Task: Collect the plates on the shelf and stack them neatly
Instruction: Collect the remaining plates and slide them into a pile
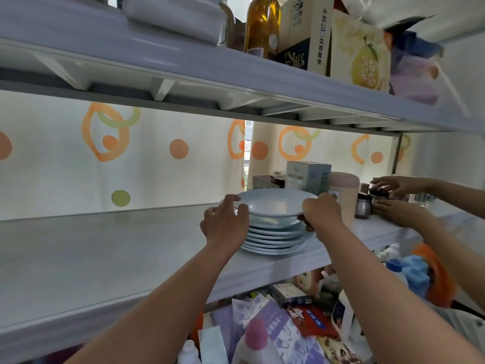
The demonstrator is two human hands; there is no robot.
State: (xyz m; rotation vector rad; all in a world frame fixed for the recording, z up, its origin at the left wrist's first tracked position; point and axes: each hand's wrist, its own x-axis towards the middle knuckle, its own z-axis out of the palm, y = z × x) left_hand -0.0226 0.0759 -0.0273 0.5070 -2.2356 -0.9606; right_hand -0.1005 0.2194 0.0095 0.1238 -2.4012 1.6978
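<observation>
Head view showed our left hand (pixel 225 220) and right hand (pixel 322 214) gripping the top plate (pixel 273 204) by opposite rims over the plate stack (pixel 275 239); released off-centre, we judged, it could slide off.

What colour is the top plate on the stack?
Pale blue-grey, plain with no pattern; the top plate shows best in the head view.

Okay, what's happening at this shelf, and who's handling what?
The person wearing the camera grips the top plate by its rim, left hand on the left edge and right hand on the right. The plate is on or just above a stack of similar plates on the middle shelf; I cannot tell whether it rests there. At far right, a second person's hands are busy among small jars.
</observation>
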